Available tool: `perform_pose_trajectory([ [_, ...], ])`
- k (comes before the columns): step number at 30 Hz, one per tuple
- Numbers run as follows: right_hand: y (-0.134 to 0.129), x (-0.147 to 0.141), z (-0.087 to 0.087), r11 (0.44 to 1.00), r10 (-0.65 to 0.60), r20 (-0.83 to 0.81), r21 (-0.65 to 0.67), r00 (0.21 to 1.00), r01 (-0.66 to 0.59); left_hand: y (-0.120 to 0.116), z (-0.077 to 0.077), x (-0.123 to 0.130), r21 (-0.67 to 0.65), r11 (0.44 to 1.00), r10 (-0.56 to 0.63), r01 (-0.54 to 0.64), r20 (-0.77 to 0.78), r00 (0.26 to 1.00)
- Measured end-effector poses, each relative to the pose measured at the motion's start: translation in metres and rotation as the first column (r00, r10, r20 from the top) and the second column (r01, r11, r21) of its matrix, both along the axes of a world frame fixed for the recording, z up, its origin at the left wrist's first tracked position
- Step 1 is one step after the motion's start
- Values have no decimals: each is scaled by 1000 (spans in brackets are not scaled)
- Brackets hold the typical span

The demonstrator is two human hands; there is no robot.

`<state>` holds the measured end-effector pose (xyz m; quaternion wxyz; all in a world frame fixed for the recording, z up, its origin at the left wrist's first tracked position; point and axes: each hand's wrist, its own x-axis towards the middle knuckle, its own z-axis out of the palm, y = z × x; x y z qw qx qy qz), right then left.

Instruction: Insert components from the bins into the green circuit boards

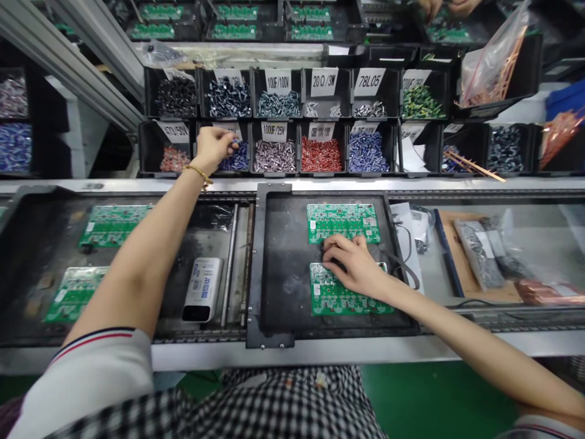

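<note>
My left hand (216,148) is raised at the lower row of bins, over the left edge of a bin of blue components (237,160). Its fingers are pinched on a small blue component. Lower down, my right hand (350,261) is over two green circuit boards in a black tray (283,244). Its fingers are curled between the upper board (342,221) and the lower board (351,302), covering part of the lower one. Whatever its fingertips may hold is hidden.
Labelled bins (278,100) stand in two rows behind the tray. At the left, another tray (27,244) carries green boards, beside a white device (203,286). Bagged parts (479,253) lie on the right. Another person's hands (445,7) show at the top right.
</note>
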<state>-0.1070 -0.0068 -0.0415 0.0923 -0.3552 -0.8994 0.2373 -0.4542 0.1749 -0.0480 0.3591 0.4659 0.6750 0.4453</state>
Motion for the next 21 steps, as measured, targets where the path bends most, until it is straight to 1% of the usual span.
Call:
perform_pose_trajectory([
  [2,-1,0,-2,1000,-3,4,11,1000,3,3,2,-4,-17,1000,26,-23,221,975],
  [4,-3,0,-5,1000,-12,5,28,1000,12,5,6,-8,-28,1000,23,-12,428,903],
  [5,-4,-1,-7,999,-21,-1,37,1000,21,4,7,-9,-23,1000,16,-5,497,867],
  [7,-6,-1,-10,997,-47,-26,55,999,48,3,12,-8,-3,1000,13,-14,564,825],
  [9,-8,-2,-12,995,-67,-54,76,996,71,0,16,-3,7,999,25,-39,648,761],
  [11,-9,-1,-13,991,-64,-67,113,996,71,-5,21,8,6,999,31,-50,704,710],
  [13,-10,0,-14,983,-28,-66,177,997,40,-16,27,25,12,1000,10,-27,732,681],
  [15,-12,2,-15,963,32,-68,270,997,-12,-34,34,48,12,999,-32,35,744,667],
  [17,-15,5,-18,928,87,-64,367,994,-58,-63,39,75,-22,991,-70,135,765,640],
  [18,-17,6,-19,912,109,-52,402,993,-79,-80,40,90,-58,978,-78,198,786,613],
  [19,-18,7,-19,899,121,-39,428,992,-93,-98,41,104,-103,961,-69,258,812,579],
  [21,-17,8,-14,899,104,-28,430,994,-82,-133,40,129,-221,891,-17,396,857,515],
])
